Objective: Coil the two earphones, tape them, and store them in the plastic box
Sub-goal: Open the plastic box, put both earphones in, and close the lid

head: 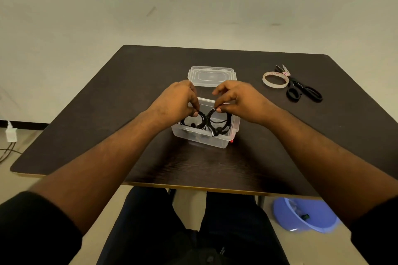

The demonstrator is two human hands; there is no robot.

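Lowering two coiled earphones into the plastic box [224, 142]: left hand [175, 101] pinching the left coil [195, 122], right hand [237, 99] pinching the right coil [219, 121]. Risking, likely, coils springing loose on release if tape is weak. Lid [212, 75] lying just behind the box.

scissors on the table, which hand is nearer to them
Right. The right hand is over the plastic box, on the side toward the scissors; the left hand is farther off.
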